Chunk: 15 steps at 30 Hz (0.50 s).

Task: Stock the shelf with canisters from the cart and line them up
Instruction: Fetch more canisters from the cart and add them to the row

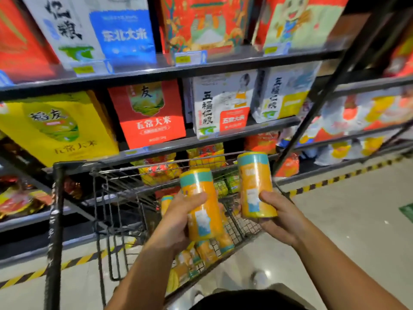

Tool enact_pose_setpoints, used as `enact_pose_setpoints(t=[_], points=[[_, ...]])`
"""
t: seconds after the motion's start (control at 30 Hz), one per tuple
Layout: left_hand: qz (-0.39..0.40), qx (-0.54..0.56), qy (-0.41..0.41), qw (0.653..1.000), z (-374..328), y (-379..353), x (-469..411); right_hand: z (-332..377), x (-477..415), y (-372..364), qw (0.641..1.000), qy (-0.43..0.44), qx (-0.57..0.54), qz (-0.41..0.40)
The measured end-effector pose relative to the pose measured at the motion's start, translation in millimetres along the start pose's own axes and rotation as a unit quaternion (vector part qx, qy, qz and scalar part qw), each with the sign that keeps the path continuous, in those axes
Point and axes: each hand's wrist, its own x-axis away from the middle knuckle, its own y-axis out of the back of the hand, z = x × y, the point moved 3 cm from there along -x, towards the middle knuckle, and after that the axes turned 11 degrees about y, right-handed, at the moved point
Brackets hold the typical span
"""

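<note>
I held two tall orange cardboard canisters with teal bands round their tops, one in each hand, above the basket of the cart. The left canister [197,186] stood nearly upright. My left hand [176,222] was curled round its lower half, with the fingers lying across the front. The right canister [254,175] sat a little higher and farther right. My right hand [281,218] was wrapped round its base, with the thumb pressed on the label. The two were near each other but not touching.

Below them, more orange canisters [207,251] of the same kind lay on their sides in the near end of the black wire shopping cart [125,182]. Beyond the cart's far rim rose the dark metal shelf [223,137]. It carried a yellow rice box [55,128] on the left, a red rice box [147,117] in the middle and white rice bags [221,104] to the right. Yellow-and-red foil packets [156,168] filled the level beneath them. Yellow-and-black hazard tape [335,179] ran along the pale floor at the shelf's foot.

I judged the pick-up done and the carry to the shelf in hand, with nothing placed yet. I could not see a free run of shelf or any canisters already standing there. The next move called for finding that spot, lifting both canisters clear of the cart's rim, and setting them down upright, side by side, with their labels facing out.
</note>
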Motion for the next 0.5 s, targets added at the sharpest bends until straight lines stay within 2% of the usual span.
enact_pose_setpoints(t=[0.13, 0.23, 0.37, 0.5], points=[[0.021, -0.120, -0.063, 0.991, -4.0, -44.0, -15.7, 39.6, 30.7, 25.7, 0.997, 0.067, 0.012, -0.026], [0.043, -0.140, -0.081, 0.986, -3.0, -86.5, -26.0, 65.8, 54.3, 45.5, 0.994, 0.102, 0.015, -0.041], [0.078, -0.163, -0.087, 0.980, 13.0, -151.4, -41.5, 101.9, 83.1, 79.0, 0.975, 0.153, 0.115, -0.117], [0.097, -0.182, -0.075, 0.976, 45.1, -217.6, -54.5, 138.7, 111.7, 123.3, 0.962, 0.183, 0.145, -0.143]])
